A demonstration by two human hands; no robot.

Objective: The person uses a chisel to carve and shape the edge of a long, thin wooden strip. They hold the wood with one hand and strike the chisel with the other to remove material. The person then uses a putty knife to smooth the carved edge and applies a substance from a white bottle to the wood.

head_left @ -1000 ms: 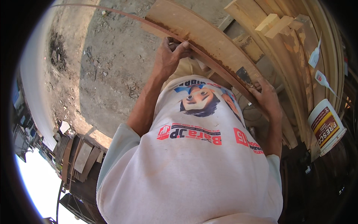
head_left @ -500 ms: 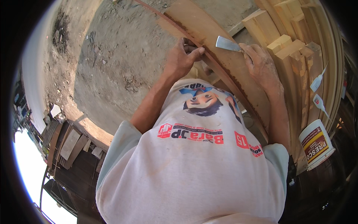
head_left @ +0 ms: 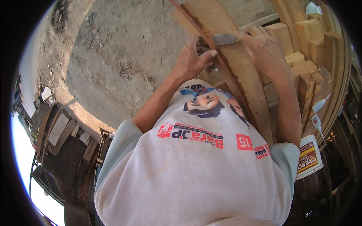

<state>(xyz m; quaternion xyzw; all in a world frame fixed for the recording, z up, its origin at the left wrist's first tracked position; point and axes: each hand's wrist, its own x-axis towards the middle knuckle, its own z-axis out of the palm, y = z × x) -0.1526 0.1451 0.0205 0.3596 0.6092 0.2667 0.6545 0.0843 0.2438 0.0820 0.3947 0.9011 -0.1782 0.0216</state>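
Observation:
My left hand (head_left: pixel 197 57) is closed around the edge of a long, thin reddish-brown wooden strip (head_left: pixel 230 77), thumb on the near side. The strip runs slantwise from the top toward my right side, along a wider light-brown board (head_left: pixel 247 69) with dark, rough smears beside it. In my right hand (head_left: pixel 262 49) is a putty knife (head_left: pixel 227 39), gripped near the blade. Its metal blade lies flat over the board, its tip at the strip just beyond my left thumb. The knife's handle is hidden in my hand.
Stacked timber pieces (head_left: pixel 311 35) stand at the right. Two small white paddle-shaped tools (head_left: pixel 320 102) and a white tub (head_left: pixel 310 158) with a brown and yellow label are at the lower right. Rough ground (head_left: pixel 120 56) spreads to the left, with scrap boards (head_left: pixel 60 132) beyond.
My right hand has brought the putty knife leftward, so its blade has come from over the board to the strip. My left hand keeps its hold. The whole view has shifted slightly.

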